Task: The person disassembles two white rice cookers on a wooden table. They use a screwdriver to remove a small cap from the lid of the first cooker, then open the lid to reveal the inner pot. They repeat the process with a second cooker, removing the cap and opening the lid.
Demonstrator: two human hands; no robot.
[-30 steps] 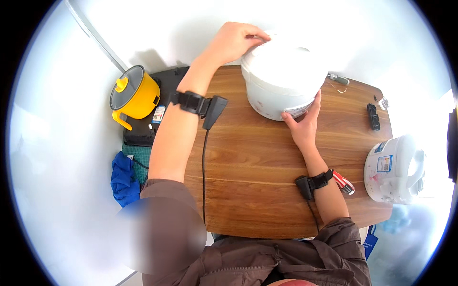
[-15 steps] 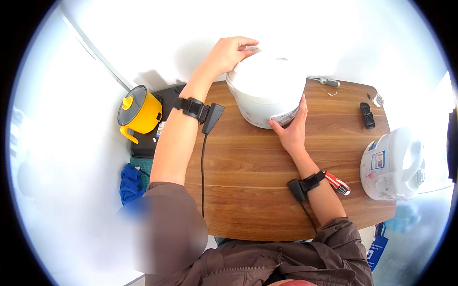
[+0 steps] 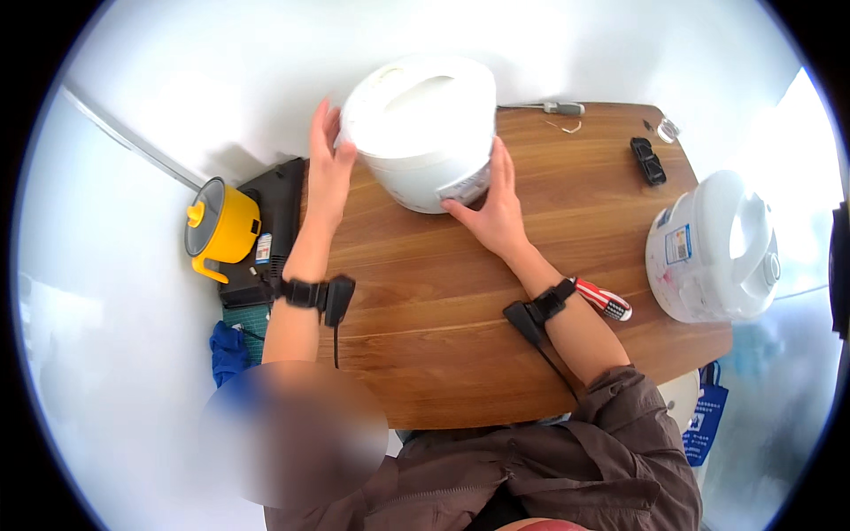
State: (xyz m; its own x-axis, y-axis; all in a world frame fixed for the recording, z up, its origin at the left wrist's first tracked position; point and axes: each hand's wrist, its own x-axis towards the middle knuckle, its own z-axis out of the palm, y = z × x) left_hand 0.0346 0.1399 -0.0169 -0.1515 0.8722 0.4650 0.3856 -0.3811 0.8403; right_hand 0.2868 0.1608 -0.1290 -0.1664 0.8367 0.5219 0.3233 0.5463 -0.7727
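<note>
A white rice cooker with a rounded lid and a panel on its front stands near the far edge of the table. My right hand grips its lower right front, thumb beside the panel and fingers up along the side. At the cooker's left side is my left hand, its fingers stretched and apart, the thumb against or very near the wall just below the lid. Black straps with dark boxes and cables sit on both my forearms. The far side of the cooker is hidden.
Another white cooker stands at the right edge of the wooden table. A screwdriver, a black holder and a red-and-white handled tool lie about. On the left are a yellow pot, a black case and blue cloth.
My left hand has come down from the top of the lid to the cooker's left side. My right hand keeps its grip at the front. The whole view has shifted.
</note>
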